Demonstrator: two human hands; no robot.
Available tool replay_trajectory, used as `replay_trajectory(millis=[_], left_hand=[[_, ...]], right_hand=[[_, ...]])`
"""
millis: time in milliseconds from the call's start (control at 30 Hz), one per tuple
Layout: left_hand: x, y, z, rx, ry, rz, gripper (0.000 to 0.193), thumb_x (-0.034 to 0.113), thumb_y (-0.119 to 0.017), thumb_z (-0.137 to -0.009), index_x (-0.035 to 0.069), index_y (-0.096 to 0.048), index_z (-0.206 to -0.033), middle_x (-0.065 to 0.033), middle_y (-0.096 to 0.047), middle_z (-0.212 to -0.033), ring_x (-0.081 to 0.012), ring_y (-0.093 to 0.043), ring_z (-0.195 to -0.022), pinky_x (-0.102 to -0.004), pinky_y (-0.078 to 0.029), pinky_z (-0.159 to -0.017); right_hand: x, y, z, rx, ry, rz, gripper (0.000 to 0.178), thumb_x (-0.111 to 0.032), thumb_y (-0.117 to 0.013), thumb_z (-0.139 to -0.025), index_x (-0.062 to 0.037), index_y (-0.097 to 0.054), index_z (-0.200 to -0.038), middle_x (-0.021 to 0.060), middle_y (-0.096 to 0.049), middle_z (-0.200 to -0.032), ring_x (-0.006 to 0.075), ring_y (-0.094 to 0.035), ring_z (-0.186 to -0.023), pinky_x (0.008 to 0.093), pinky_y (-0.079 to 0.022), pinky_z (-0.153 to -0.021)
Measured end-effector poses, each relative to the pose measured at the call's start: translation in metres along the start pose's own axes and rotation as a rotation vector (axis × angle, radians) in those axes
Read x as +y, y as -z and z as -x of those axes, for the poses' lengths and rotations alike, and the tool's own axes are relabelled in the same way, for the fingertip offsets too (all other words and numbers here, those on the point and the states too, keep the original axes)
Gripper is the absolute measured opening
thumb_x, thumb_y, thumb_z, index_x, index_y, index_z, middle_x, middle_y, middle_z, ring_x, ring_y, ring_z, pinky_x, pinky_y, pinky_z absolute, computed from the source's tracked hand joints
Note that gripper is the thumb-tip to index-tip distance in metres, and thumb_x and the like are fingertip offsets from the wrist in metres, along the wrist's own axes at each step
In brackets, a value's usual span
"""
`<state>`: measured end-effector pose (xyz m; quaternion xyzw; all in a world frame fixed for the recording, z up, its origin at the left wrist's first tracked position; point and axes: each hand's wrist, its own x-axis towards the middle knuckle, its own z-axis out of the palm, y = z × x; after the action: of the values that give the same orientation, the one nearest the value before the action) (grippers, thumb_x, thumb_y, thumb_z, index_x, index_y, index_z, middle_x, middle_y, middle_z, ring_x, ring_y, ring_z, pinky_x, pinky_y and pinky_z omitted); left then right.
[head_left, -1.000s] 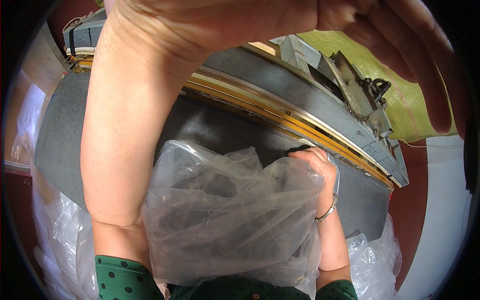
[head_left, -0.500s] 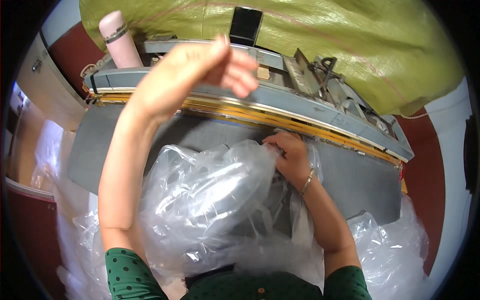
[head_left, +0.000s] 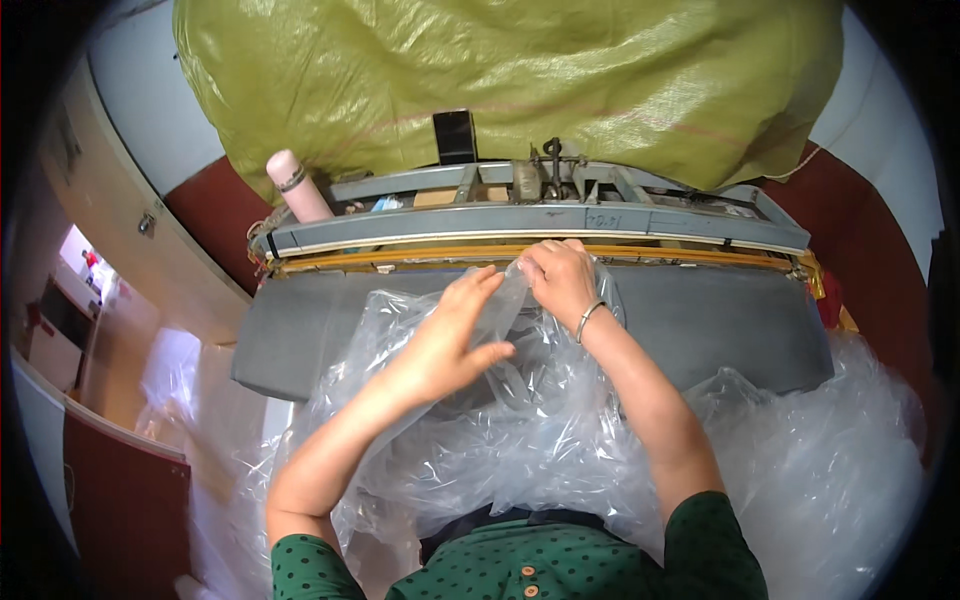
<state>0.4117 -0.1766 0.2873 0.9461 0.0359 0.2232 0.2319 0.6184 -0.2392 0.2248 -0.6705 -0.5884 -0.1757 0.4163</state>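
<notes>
Clear plastic film [head_left: 540, 440], crumpled and shiny, spreads over my lap and up onto a dark grey padded surface [head_left: 715, 320]. Its upper edge is pinched between the fingers of my right hand [head_left: 563, 283], close to the yellow strips [head_left: 430, 258] of a long grey metal frame [head_left: 400, 228]. My left hand [head_left: 445, 340] lies against the film just left of there, fingers stretched and thumb held apart. On the right wrist sits a bangle [head_left: 590, 318].
A pink flask [head_left: 303, 195] stands in the frame's left end. A dark phone [head_left: 455, 137] leans on the large yellow-green woven sheet [head_left: 600, 80] behind. Metal clamp parts [head_left: 553, 175] rise mid-frame. More clear film is heaped at the right.
My left hand has come down from above the metal frame onto the film. The right hand keeps its pinch near the frame. The view has shifted, showing more of the sheet behind.
</notes>
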Motion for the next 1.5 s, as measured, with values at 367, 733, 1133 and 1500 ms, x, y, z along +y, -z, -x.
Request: replay_trajectory(millis=[367, 733, 1133, 1500], left_hand=[[-0.002, 0.032, -0.033, 0.289, 0.165, 0.251, 0.011, 0.0, -0.057, -0.079, 0.0, -0.053, -0.089, -0.0012, -0.053, -0.077, -0.0091, -0.051, -0.071, -0.0226, -0.042, -0.069], [0.03, 0.048, -0.066, 0.127, 0.217, 0.703, 0.025, 0.009, -0.065, -0.079, 0.001, -0.051, -0.099, 0.0033, -0.052, -0.074, -0.0038, -0.047, -0.068, -0.0192, -0.038, -0.061], [0.02, 0.072, -0.057, 0.388, 0.117, 0.394, 0.017, 0.013, -0.068, -0.078, 0.003, -0.059, -0.088, 0.0079, -0.039, -0.056, -0.0016, -0.033, -0.054, -0.0187, -0.029, -0.049], [0.016, 0.068, -0.04, 0.643, 0.024, 0.557, 0.013, 0.013, -0.065, -0.082, 0.0, -0.064, -0.082, 0.0077, -0.051, -0.061, 0.0003, -0.038, -0.056, -0.0164, -0.032, -0.05]], right_hand=[[-0.021, 0.12, -0.06, -0.147, 0.101, 0.021, 0.011, -0.016, -0.065, -0.073, -0.0053, -0.063, -0.073, 0.0096, -0.062, -0.07, 0.0225, -0.06, -0.065, 0.0322, -0.045, -0.066], [-0.048, 0.139, -0.08, -0.373, -0.101, -0.348, 0.013, -0.011, -0.064, -0.08, -0.0002, -0.06, -0.076, 0.0002, -0.058, -0.065, 0.0051, -0.049, -0.06, 0.0221, -0.041, -0.054], [-0.063, 0.163, -0.095, -0.283, -0.047, -0.222, 0.016, -0.011, -0.068, -0.077, -0.0017, -0.057, -0.071, -0.0013, -0.054, -0.061, 0.0049, -0.049, -0.057, 0.0218, -0.041, -0.052], [-0.094, 0.16, -0.124, -0.494, -0.128, -0.849, 0.009, -0.009, -0.06, -0.083, -0.0016, -0.062, -0.088, 0.0038, -0.063, -0.077, 0.0075, -0.059, -0.068, 0.0202, -0.046, -0.06]])
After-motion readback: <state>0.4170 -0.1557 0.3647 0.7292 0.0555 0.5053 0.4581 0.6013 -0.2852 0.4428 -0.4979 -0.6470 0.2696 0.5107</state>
